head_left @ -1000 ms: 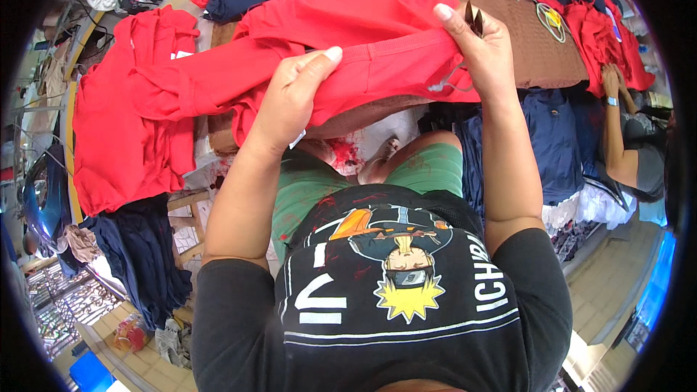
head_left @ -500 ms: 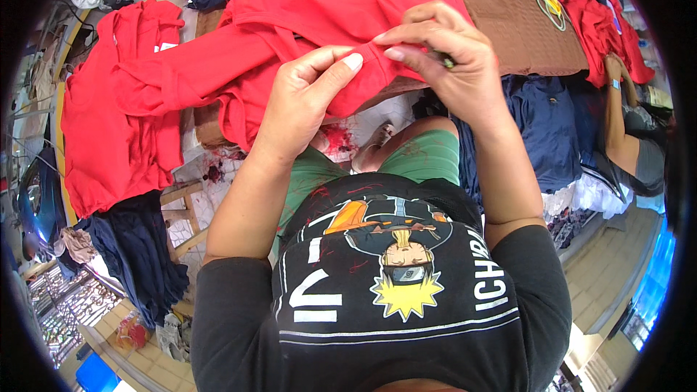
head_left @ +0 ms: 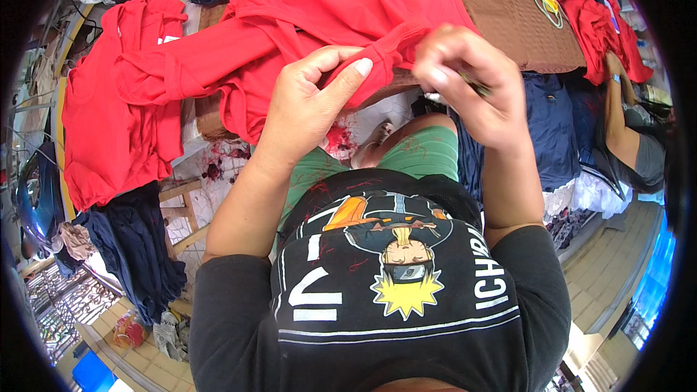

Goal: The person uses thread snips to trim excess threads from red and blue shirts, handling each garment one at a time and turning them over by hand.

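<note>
Head view: my left hand (head_left: pixel 308 112) and right hand (head_left: pixel 468 83) both pinch a red garment (head_left: pixel 327 7) edge over the table (head_left: pixel 508 14)

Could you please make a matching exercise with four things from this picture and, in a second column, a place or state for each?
1. left hand
2. right hand
3. red garment
4. dark blue cloth

a. hangs at the left, low
b. pinches a red fold with the thumb
c. spread over the brown table
d. closed around a small thin tool

Pairs: 1-b, 2-d, 3-c, 4-a
</note>
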`<action>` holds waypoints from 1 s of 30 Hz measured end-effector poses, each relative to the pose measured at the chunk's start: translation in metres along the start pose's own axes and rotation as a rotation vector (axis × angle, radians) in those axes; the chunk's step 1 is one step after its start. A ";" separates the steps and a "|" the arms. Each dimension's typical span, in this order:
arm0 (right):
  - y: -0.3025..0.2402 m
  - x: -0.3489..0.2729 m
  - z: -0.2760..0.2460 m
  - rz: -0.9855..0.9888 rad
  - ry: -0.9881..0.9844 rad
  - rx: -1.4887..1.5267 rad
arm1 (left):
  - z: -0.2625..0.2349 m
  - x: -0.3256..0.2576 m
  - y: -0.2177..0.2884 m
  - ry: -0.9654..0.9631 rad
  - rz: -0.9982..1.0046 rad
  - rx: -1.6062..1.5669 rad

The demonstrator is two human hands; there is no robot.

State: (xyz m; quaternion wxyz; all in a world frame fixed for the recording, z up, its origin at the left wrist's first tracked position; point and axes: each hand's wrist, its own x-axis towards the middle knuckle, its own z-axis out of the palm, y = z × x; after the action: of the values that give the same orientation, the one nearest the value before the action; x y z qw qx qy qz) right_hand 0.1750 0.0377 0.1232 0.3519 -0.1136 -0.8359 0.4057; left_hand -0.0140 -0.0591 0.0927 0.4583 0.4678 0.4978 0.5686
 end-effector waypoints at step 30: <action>0.027 -0.010 0.007 0.350 -0.029 0.023 | 0.002 -0.010 0.006 -0.138 0.468 0.428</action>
State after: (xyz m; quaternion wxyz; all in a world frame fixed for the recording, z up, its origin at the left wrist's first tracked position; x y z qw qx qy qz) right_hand 0.1749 0.0465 0.0948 0.2650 -0.2476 -0.8036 0.4719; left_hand -0.0112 -0.0689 0.0976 0.2392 0.6927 0.4526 0.5080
